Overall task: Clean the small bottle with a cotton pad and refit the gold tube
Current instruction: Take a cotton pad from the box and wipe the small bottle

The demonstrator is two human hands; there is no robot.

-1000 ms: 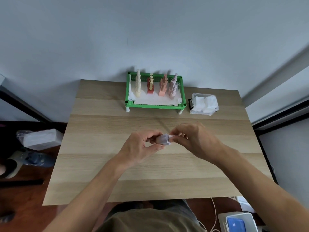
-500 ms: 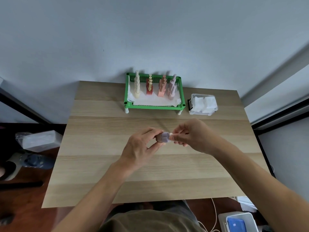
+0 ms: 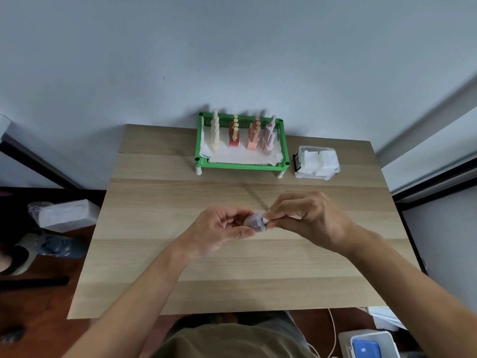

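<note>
Two hands mid-table, left [image 3: 219, 229] pinching small bottle [image 3: 255, 221], right [image 3: 307, 215] pinching cotton pad [image 3: 265, 218] against it

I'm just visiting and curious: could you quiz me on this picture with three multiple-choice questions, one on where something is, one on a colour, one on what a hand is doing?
1. Where does the clear box of cotton pads sit?
A. Right of the rack
B. In front of the person's hands
C. On the floor

2. What colour is the rack at the back of the table?
A. Blue
B. Green
C. Black

3. What is the left hand doing?
A. Lying flat on the table
B. Reaching into the rack
C. Holding the small bottle

Answers: 1 A, the box stands just right of the rack. 2 B, its frame is bright green. 3 C, its fingers curl round the lilac bottle while the right hand presses a white cotton pad to it.
</note>
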